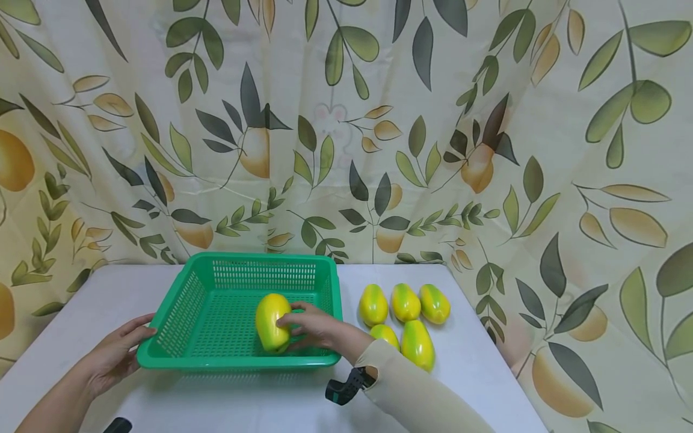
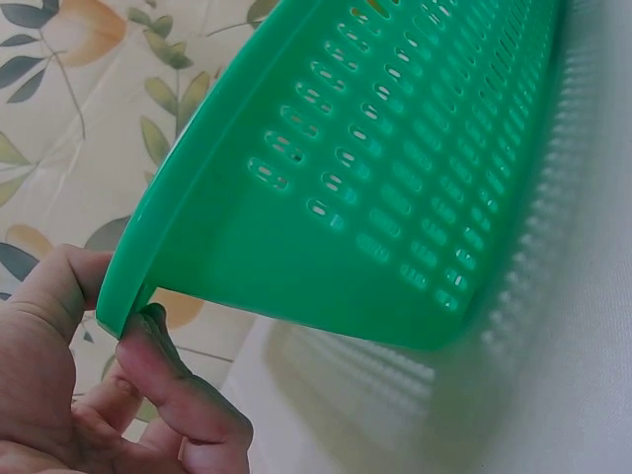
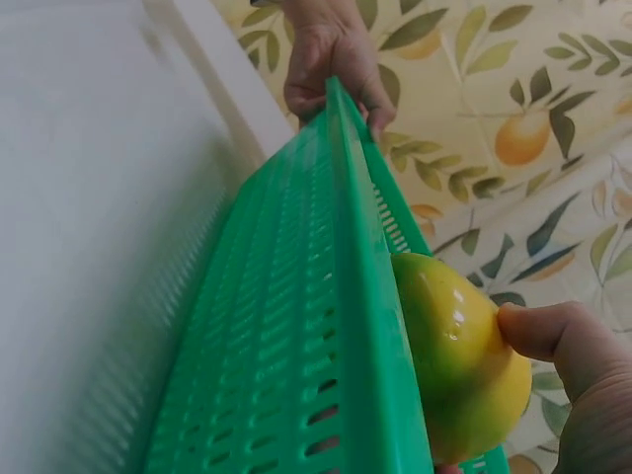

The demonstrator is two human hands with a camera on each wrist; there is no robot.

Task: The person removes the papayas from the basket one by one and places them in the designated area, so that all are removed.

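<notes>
A green plastic basket point(image 1: 238, 362) with slotted walls stands on the table. My left hand point(image 1: 115, 355) pinches its left rim between thumb and fingers; the left wrist view shows the rim point(image 2: 133, 262) caught in that pinch. Inside the basket's front right part, my right hand point(image 1: 316, 328) holds a yellow-green papaya point(image 1: 271, 322), fingers and thumb round its right side. In the right wrist view the thumb presses on the papaya point(image 3: 459, 355), which is partly hidden behind the basket's rim. No other fruit shows in the basket.
Several more papayas point(image 1: 406, 302) lie in a loose group on the white table point(image 1: 465, 373), right of the basket; the right forearm passes in front of them. A leaf-and-fruit patterned curtain point(image 1: 368, 150) hangs behind the table. A dark object point(image 1: 118, 426) shows at the bottom edge.
</notes>
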